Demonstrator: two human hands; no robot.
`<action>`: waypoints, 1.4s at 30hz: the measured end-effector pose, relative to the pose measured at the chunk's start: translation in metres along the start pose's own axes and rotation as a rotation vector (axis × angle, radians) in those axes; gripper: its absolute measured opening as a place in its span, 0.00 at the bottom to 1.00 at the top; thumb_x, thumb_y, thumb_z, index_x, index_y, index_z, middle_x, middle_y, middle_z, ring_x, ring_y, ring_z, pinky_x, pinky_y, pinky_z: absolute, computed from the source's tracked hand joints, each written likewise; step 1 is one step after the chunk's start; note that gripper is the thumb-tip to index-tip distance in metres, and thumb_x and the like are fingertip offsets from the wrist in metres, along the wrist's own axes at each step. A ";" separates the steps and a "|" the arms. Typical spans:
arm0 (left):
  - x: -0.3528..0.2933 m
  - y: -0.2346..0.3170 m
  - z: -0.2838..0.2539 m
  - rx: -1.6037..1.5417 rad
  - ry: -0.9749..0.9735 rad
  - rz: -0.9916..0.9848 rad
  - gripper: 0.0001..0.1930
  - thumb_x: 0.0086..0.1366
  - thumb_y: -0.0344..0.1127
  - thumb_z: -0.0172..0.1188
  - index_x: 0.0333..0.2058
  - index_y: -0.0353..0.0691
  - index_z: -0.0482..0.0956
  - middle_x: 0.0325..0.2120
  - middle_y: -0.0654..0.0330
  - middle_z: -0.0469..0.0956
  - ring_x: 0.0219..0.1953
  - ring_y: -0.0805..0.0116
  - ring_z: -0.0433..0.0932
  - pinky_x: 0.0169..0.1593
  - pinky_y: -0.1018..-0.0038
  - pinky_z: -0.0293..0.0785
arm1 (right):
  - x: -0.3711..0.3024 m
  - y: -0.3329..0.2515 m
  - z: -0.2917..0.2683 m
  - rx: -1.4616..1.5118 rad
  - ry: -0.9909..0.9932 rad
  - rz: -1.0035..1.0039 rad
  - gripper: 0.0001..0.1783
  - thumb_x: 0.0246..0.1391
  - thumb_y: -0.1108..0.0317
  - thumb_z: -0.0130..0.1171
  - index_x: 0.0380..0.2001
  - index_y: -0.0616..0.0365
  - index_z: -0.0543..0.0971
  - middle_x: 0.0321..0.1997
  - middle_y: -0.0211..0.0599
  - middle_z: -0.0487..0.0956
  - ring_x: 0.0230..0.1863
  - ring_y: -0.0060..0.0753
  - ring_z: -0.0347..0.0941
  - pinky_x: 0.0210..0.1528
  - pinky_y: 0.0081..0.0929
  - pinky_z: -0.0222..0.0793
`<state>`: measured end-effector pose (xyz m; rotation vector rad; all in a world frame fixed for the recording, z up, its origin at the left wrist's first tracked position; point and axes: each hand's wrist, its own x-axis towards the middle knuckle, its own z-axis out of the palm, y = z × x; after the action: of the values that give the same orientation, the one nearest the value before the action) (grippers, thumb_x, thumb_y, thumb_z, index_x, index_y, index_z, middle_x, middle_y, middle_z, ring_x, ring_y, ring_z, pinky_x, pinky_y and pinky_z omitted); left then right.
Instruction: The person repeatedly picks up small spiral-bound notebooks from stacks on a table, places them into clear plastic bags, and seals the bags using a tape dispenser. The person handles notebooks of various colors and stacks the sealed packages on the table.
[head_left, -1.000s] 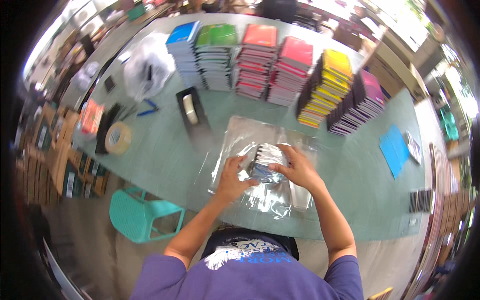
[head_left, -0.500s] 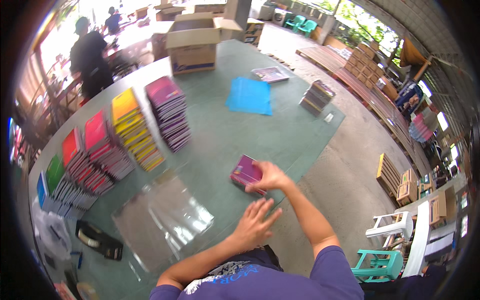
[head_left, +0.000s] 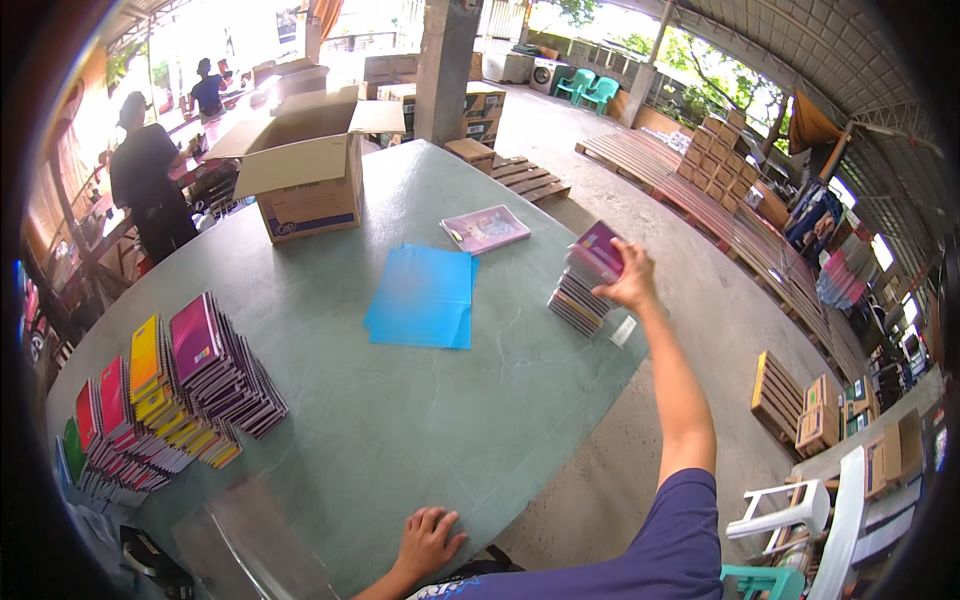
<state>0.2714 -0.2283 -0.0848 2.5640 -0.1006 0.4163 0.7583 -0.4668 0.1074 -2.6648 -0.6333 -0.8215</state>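
At the table's right edge, my right hand (head_left: pixel 632 278) grips a purple notebook bundle (head_left: pixel 598 250) by its near side, fingers and thumb closed on it. The bundle is on top of a stack of notebooks (head_left: pixel 577 302), whose bound edges show below it. My left hand (head_left: pixel 430 542) lies on the green table (head_left: pixel 420 420) near its front edge, fingers apart and nothing in them. To its left is a clear plastic sheet (head_left: pixel 255 535). Rows of notebook stacks with purple (head_left: pixel 197 338), yellow (head_left: pixel 148 355) and red (head_left: pixel 113 395) covers stand at the left.
Blue sheets (head_left: pixel 425 300) and a pink-covered pack (head_left: pixel 487 229) lie mid-table. An open carton (head_left: pixel 310 195) stands at the far left. A dark stapler-like tool (head_left: pixel 155 562) is at the lower left. Two people stand beyond; a white stool (head_left: pixel 785 515) is on the floor at right.
My right hand has moved forward and right with the purple notebook bundle, onto the stack at the table's edge. My left hand has come down onto the table. The view has shifted.
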 end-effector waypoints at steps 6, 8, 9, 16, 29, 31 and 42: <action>0.004 0.002 0.000 0.019 0.013 -0.022 0.21 0.47 0.44 0.67 0.41 0.46 0.76 0.40 0.58 0.69 0.45 0.57 0.67 0.48 0.63 0.63 | 0.043 0.060 0.035 0.012 -0.330 0.139 0.55 0.21 0.57 0.76 0.60 0.46 0.64 0.62 0.47 0.62 0.64 0.49 0.54 0.64 0.38 0.51; 0.004 0.006 0.000 0.008 0.005 -0.042 0.22 0.47 0.45 0.67 0.41 0.46 0.76 0.41 0.58 0.69 0.45 0.57 0.68 0.48 0.63 0.64 | 0.044 0.057 0.034 0.013 -0.331 0.145 0.54 0.22 0.57 0.76 0.60 0.47 0.63 0.63 0.47 0.62 0.65 0.48 0.53 0.65 0.39 0.48; 0.008 0.007 0.001 -0.004 0.011 -0.038 0.22 0.47 0.45 0.67 0.41 0.46 0.76 0.41 0.58 0.69 0.45 0.58 0.68 0.48 0.64 0.64 | 0.046 0.060 0.030 0.001 -0.320 0.149 0.54 0.23 0.56 0.75 0.60 0.47 0.63 0.63 0.48 0.62 0.66 0.47 0.52 0.67 0.41 0.44; -0.016 -0.015 -0.023 -0.026 0.107 -0.098 0.22 0.52 0.43 0.64 0.46 0.45 0.73 0.46 0.56 0.69 0.50 0.56 0.66 0.52 0.62 0.63 | 0.028 -0.071 0.051 -0.407 -0.131 -0.084 0.48 0.33 0.55 0.71 0.61 0.39 0.60 0.71 0.38 0.41 0.71 0.47 0.35 0.63 0.64 0.36; -0.289 -0.261 -0.506 1.161 0.815 -0.732 0.20 0.51 0.27 0.51 0.46 0.34 0.70 0.47 0.51 0.70 0.54 0.53 0.65 0.53 0.60 0.63 | -0.147 -0.416 -0.051 0.228 0.168 -0.743 0.34 0.45 0.65 0.62 0.58 0.48 0.64 0.68 0.44 0.51 0.69 0.50 0.42 0.67 0.51 0.38; -0.338 -0.300 -0.540 1.227 0.667 -0.830 0.26 0.53 0.33 0.57 0.53 0.40 0.67 0.54 0.51 0.64 0.57 0.50 0.61 0.57 0.62 0.60 | -0.183 -0.509 -0.073 0.360 0.070 -0.826 0.29 0.45 0.65 0.61 0.53 0.50 0.68 0.66 0.48 0.54 0.68 0.51 0.44 0.67 0.48 0.38; -0.346 -0.321 -0.612 0.900 0.245 -0.687 0.10 0.56 0.36 0.56 0.35 0.38 0.78 0.24 0.52 0.79 0.30 0.55 0.79 0.35 0.65 0.75 | -0.337 -0.804 -0.096 1.203 -0.877 -0.918 0.18 0.48 0.62 0.63 0.43 0.53 0.76 0.56 0.41 0.69 0.59 0.44 0.62 0.59 0.40 0.57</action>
<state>-0.1747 0.3605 0.1420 3.0897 1.2795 0.5753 0.0746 0.0818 0.0946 -1.3768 -1.8313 0.5918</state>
